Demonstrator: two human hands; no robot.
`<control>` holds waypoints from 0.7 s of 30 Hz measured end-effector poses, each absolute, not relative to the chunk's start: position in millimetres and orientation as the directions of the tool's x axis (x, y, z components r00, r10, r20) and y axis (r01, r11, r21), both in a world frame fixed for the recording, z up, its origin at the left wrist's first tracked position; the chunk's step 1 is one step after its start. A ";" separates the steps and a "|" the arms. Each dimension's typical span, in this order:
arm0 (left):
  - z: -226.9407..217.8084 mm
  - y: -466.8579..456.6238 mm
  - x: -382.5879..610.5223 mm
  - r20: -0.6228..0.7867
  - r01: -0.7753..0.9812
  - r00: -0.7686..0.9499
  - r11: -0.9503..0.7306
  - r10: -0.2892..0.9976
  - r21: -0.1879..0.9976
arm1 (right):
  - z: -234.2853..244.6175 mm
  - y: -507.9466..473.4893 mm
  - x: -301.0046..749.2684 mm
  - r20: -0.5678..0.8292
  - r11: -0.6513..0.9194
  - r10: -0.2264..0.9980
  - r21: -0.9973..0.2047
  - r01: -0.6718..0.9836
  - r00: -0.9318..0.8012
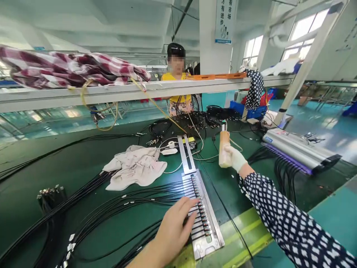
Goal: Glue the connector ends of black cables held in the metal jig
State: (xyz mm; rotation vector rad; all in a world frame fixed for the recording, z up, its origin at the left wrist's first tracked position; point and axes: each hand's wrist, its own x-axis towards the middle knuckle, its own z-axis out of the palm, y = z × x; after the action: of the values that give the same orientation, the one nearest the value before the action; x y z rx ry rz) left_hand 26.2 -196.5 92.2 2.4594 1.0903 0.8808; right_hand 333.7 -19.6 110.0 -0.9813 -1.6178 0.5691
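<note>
My bare left hand reaches over a metal fixture, its fingers stretched out and apart. The fingertips are at a row of small connectors on the fixture, touching or just above them. Black cables run from that row to the left across the green bench mat. In a white glove, my right hand is closed around a tan and orange block-shaped handheld device, held upright with a pale tip at its top. It is right of the fixture's far end; its underside contact with the mat is unclear.
A pale crumpled cloth covers some cables on the left. Behind the fixture are a white cable and a black-yellow box. A silver lamp-like unit glows violet at right. A shelf beam crosses ahead; a person is beyond it.
</note>
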 end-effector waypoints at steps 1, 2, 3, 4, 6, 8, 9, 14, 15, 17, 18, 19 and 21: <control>100.6 -187.9 34.5 0.403 0.543 0.506 -0.644 0.763 0.539 | 105.3 -32.9 334.7 0.510 0.512 0.857 -0.828 0.228 -0.074; 108.2 -180.2 44.0 0.393 0.536 0.486 -0.622 0.781 0.571 | 99.6 -48.0 333.2 0.463 0.473 0.881 -0.867 0.154 -0.102; 114.8 -174.0 53.8 0.368 0.541 0.467 -0.589 0.804 0.600 | 93.4 -64.3 329.4 0.420 0.432 0.898 -0.898 0.084 -0.130; 120.1 -169.8 62.9 0.322 0.554 0.456 -0.548 0.830 0.626 | 87.4 -81.0 324.0 0.385 0.393 0.909 -0.919 0.021 -0.157; 125.9 -168.2 75.5 0.193 0.578 0.463 -0.460 0.865 0.674 | 78.2 -112.8 312.1 0.335 0.325 0.921 -0.942 -0.080 -0.198; 125.8 -175.3 76.9 0.108 0.559 0.493 -0.409 0.863 0.721 | 76.0 -137.3 306.2 0.304 0.274 0.923 -0.950 -0.151 -0.235; 124.1 -181.3 73.5 0.098 0.536 0.507 -0.402 0.856 0.743 | 77.6 -145.7 307.0 0.292 0.248 0.923 -0.949 -0.193 -0.249; 114.6 -216.8 43.2 0.075 0.448 0.551 -0.371 0.831 0.813 | 89.1 -154.9 328.1 0.245 0.102 0.928 -0.893 -0.438 -0.282; 112.7 -222.1 39.3 0.041 0.413 0.561 -0.322 0.827 0.852 | 87.8 -153.5 330.2 0.227 0.060 0.923 -0.882 -0.467 -0.311; 107.3 -229.3 35.6 -0.057 0.267 0.585 -0.126 0.809 0.955 | 81.2 -150.8 330.6 0.201 -0.010 0.918 -0.849 -0.528 -0.341; 103.9 -231.3 35.4 -0.129 0.170 0.612 0.029 0.780 0.985 | 77.0 -149.9 329.6 0.200 -0.019 0.925 -0.824 -0.566 -0.322; 100.3 -232.5 36.0 -0.202 0.078 0.650 0.200 0.732 0.977 | 72.9 -149.2 328.6 0.206 -0.010 0.937 -0.790 -0.613 -0.281; 94.3 -232.3 38.6 -0.302 -0.043 0.715 0.471 0.631 0.881 | 66.8 -148.3 328.4 0.218 0.033 0.958 -0.728 -0.685 -0.186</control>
State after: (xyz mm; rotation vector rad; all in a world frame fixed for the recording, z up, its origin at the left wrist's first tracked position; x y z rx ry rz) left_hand 38.6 -232.3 94.3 1.0071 0.6721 0.4529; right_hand 328.4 -148.3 66.8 -0.4175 -0.8700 1.5495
